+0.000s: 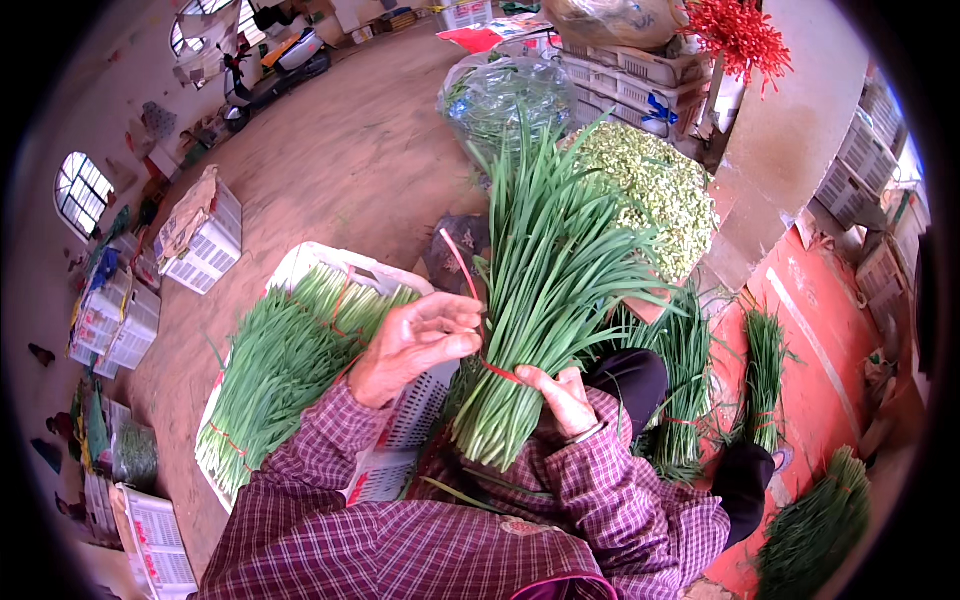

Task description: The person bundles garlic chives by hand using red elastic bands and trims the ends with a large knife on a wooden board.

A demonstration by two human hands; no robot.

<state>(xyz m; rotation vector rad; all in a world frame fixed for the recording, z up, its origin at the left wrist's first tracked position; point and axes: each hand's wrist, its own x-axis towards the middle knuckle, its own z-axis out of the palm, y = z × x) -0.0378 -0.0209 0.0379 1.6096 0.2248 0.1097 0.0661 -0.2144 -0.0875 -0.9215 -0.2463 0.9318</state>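
Observation:
A big bunch of long green leaves with pale stems, which look like garlic chives point(547, 277), lies across the lap, its cut ends towards the body. My right hand point(559, 397) grips it near the stem end, thumb over a red tie point(501, 373) that crosses the stems. Left of the bunch, my left hand point(420, 345) has thumb and fingers brought together at the tie's loose part, which rises past the fingertips to a pale end. Whether the fingers pinch it is partly hidden. Tied bunches point(262, 375) fill a white plastic crate point(300, 259) to the left.
More tied bunches point(682, 405) lie at the right on red flooring point(810, 300). Ahead are a heap of pale green cut pieces point(660, 195), a clear plastic bag of greens point(510, 97) and stacked crates point(637, 82). Red strips point(739, 37) hang at the upper right.

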